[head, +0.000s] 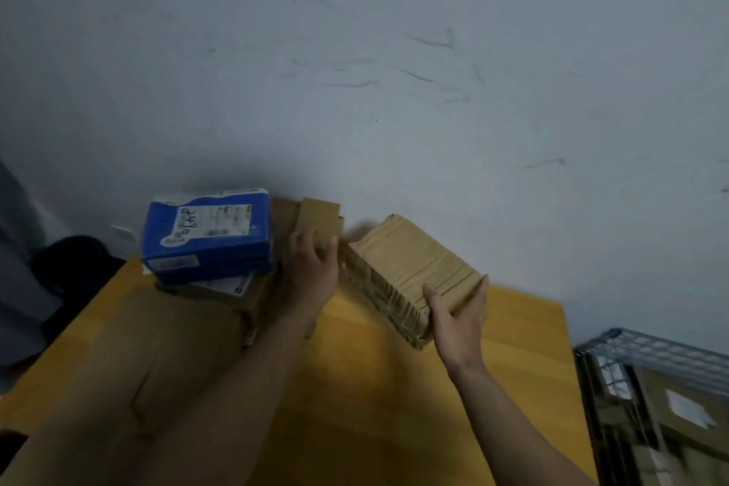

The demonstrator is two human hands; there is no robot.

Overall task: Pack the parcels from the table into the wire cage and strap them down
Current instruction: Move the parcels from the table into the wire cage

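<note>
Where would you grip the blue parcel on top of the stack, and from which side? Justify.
Probably by its left and right ends, two-handed, reaching from the near side: the blue parcel lies flat on a brown box, broad and boxy, with the wall behind it.

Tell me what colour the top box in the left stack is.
Blue: the box has a white label on top. The head view shows it.
</note>
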